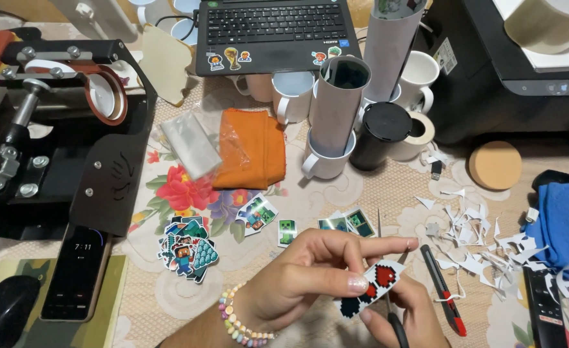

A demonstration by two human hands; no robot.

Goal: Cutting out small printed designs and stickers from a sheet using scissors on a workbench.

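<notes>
Red and black pixel hearts fill the paper strip pinched between both hands at the near edge of the counter. The left hand grasps it from above, thumb pressed on its middle and index finger stretched over its upper end. The right hand holds it from below and also grips scissors, whose thin blade rises just beside the strip's right edge. The strip's long axis runs from lower left to upper right, so the blade lies almost along it. White offcuts lie toward the right edge, beside a red-tipped craft knife; cut stickers sit to the left.
</notes>
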